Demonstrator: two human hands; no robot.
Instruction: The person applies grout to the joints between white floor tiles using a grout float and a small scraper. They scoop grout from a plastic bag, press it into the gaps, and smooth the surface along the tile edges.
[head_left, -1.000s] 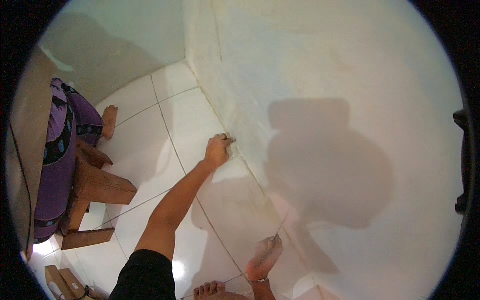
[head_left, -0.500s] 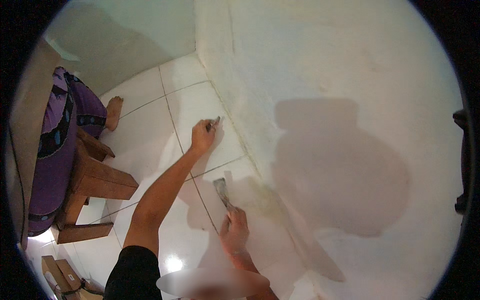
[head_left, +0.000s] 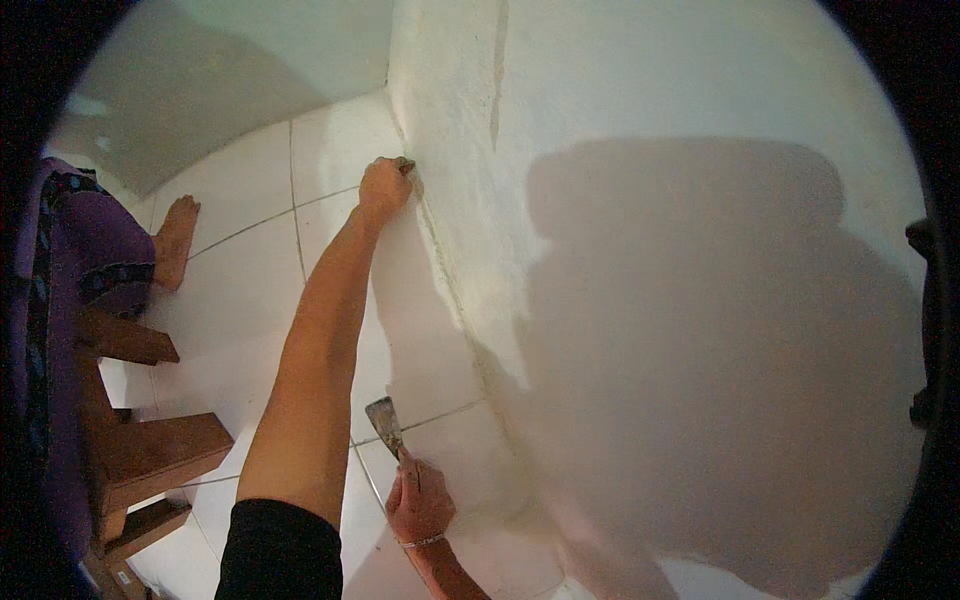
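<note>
Two-handed: aiming scraper [head_left: 385, 422] blade-first along its long axis, forward and slightly left, over floor tiles [head_left: 240, 270]; gripping it in curled right hand [head_left: 422, 497]; pinching small dark piece [head_left: 407, 167] in closed left hand [head_left: 382, 187] beside wall [head_left: 470, 200].

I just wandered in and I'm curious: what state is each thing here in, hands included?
Flat, metal-bladed scraper: held, blade looking smeared.
Right hand: closed on the scraper's handle.
Pale, upright wall: streaked, partly in shadow.
Left hand: closed on a small dark item, mostly hidden, near the wall's foot.
White tiled floor: yellowish along the wall.
Brown wooden stool: partly hidden by purple patterned cloth.
</note>
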